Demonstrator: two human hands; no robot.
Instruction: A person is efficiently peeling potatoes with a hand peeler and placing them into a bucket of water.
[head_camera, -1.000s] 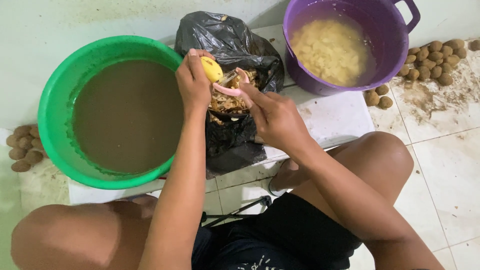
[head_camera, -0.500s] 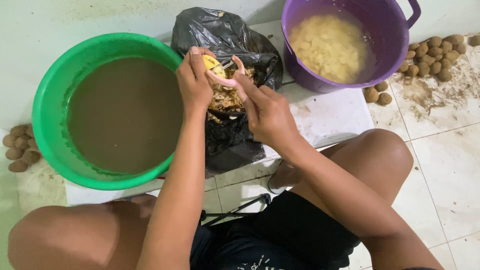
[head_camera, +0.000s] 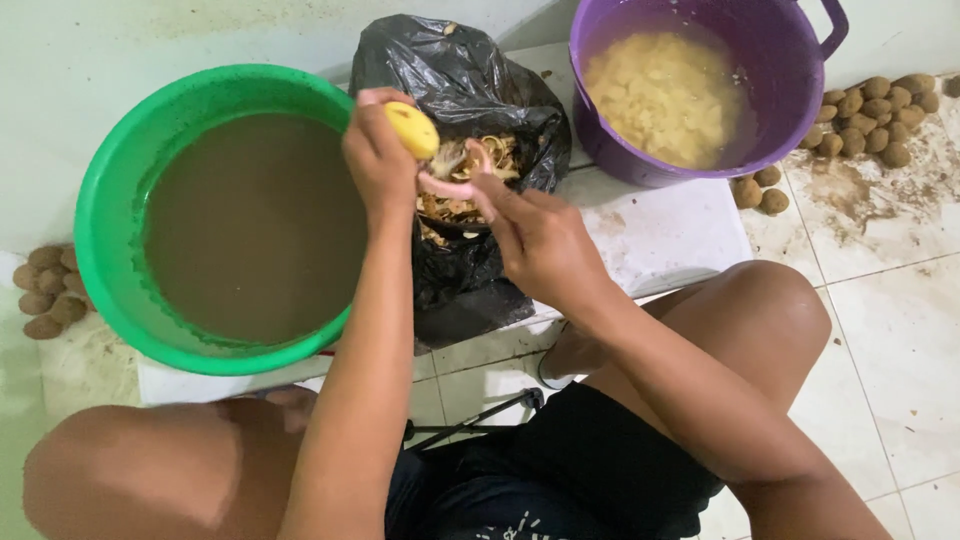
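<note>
Soft even light, faint shadows — sharp

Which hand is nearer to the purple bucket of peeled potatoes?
Right. The right hand with the pink peeler sits over the black bag, beside the purple bucket. The left hand, holding a potato, is by the green basin.

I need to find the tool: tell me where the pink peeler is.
In the head view, the pink peeler is in the right hand, just right of the yellow potato held by the left hand, above the open black bag of peelings.
</note>
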